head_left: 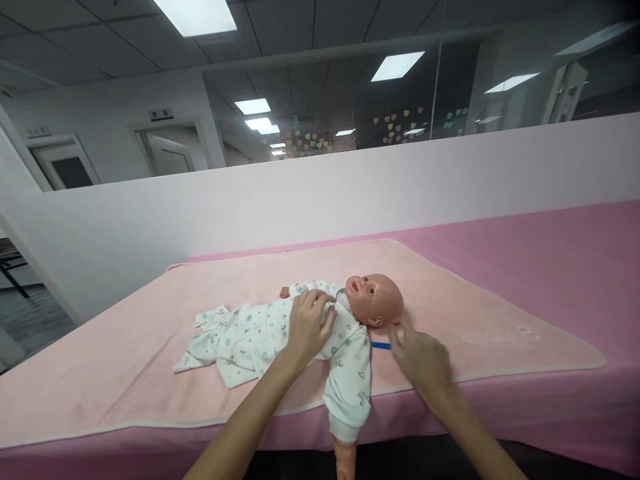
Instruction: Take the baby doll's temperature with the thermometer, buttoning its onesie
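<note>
On a peach blanket [480, 313], a doll [250, 337] lies under the left hand [309, 327], loosely parted; right hand [424, 360] alongside, grip unclear.

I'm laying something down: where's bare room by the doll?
Bare patches, in the picture: the blanket left of the doll, and right of its head up to the pink sheet. Crowded: its chest, under the left hand, and beside its head, by the blue strip and right hand.

White wall [300, 207], glass window [320, 87], ceiling lights [200, 15]
</note>
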### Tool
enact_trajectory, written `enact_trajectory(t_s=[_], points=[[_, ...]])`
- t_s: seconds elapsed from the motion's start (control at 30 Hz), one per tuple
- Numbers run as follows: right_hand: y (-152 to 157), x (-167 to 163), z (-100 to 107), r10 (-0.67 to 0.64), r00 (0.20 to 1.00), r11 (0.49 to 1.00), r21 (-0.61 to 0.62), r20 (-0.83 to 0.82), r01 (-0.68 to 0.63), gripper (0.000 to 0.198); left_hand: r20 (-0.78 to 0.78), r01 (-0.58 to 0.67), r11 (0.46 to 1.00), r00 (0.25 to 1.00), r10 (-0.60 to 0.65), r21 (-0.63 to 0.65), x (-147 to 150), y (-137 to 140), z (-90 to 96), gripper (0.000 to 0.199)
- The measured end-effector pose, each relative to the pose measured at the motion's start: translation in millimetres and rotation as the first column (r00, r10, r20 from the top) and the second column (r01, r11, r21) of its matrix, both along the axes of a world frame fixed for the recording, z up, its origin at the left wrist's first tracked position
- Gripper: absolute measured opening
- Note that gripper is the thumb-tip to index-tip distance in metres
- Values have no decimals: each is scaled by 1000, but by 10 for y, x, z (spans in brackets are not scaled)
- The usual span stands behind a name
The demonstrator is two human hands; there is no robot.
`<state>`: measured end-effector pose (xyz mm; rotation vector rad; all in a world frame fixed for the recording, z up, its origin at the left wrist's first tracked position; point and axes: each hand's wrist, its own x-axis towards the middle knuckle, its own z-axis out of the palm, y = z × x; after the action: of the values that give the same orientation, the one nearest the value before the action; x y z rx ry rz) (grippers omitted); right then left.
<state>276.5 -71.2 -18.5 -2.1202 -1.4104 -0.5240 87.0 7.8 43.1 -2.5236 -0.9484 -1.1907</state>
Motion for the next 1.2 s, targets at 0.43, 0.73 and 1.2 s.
enact_trajectory(t_s=[0.43,0.73,1.2], points=[[977,-961,442,613,728,767,451,-307,-455,25,62,14,997,998,-10,-72,-63,289,-313,24],[912,-985,249,644,673,705,624,-364,-337,24,109,34,999,994,-32,-14,-34,254,-335,19],[816,-954,155,594,757,727,583,-272,-362,28,251,-41,999,967,42,-8,-63,181,-299,13]])
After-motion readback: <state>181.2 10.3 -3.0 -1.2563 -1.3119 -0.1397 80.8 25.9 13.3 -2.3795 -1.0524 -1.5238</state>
